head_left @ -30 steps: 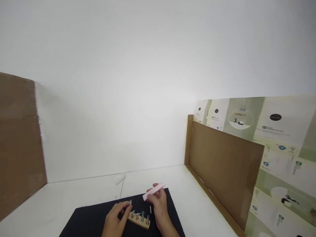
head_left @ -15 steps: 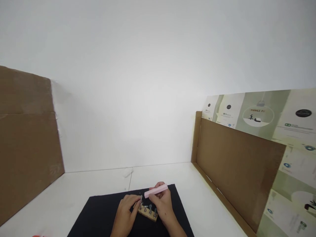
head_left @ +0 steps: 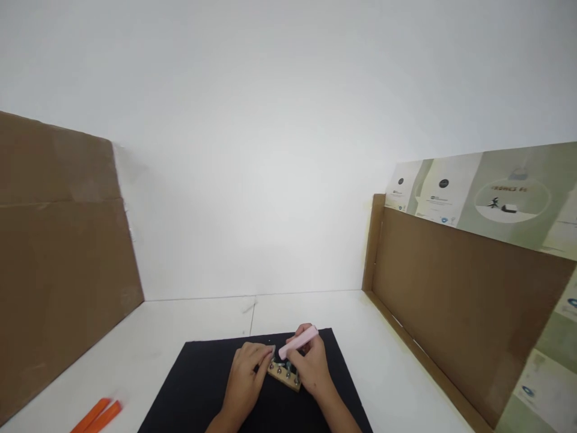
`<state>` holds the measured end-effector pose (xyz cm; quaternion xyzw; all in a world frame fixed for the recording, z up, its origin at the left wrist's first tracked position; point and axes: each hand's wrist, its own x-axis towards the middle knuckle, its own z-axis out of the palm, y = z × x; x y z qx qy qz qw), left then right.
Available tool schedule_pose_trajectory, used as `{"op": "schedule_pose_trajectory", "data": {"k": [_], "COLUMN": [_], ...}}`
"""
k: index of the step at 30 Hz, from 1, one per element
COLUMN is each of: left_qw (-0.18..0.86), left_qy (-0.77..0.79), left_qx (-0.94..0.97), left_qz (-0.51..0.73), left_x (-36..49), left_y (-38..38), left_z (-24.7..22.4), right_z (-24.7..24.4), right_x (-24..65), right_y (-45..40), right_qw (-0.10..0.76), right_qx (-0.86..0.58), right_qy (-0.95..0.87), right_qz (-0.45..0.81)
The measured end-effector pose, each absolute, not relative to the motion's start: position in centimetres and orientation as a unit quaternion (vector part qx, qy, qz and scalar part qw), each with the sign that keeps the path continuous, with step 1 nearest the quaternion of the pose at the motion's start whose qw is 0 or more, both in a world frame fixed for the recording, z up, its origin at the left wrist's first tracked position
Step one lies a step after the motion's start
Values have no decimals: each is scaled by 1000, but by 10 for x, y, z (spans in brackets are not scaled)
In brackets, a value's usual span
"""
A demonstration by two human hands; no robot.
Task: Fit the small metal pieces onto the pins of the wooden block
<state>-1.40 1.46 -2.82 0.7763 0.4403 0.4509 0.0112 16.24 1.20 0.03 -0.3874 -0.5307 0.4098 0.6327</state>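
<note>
A small wooden block (head_left: 283,377) with several round metal parts along it lies on the black mat (head_left: 193,385), between my hands. My left hand (head_left: 246,371) is at the block's left end, its thumb and forefinger pinched on a small grey piece (head_left: 273,352) that stands up there. My right hand (head_left: 311,364) grips a pale pink stick (head_left: 298,342), tilted up to the right, above the block's far side. The stick's lower left end is close to the grey piece.
Two orange objects (head_left: 97,416) lie on the white table (head_left: 148,343) at the lower left. A brown cardboard panel (head_left: 58,252) stands on the left, a cardboard box side with printed paper (head_left: 460,270) on the right. A white wall (head_left: 252,150) rises behind.
The view has shifted, so the mat, block and hands appear further right and higher, and more of the orange objects shows. The pink stick is tilted more steeply.
</note>
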Motion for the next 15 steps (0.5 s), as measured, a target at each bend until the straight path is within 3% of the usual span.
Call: {"op": "schedule_pose_trajectory", "data": {"k": [6,15], "left_qw": [14,22], "left_qy": [442,461], "left_qx": [777,769], "left_qz": [449,442], "left_x": [-11,-5], "left_y": [9,-1], "left_z": [-22,-14], "right_z": [5,-1], "right_x": [161,166], "right_y": [8,14], "right_qw": [624,630], "right_qx": [-356,-396], "right_qy": [-517,-544], "right_qz": [466,389]}}
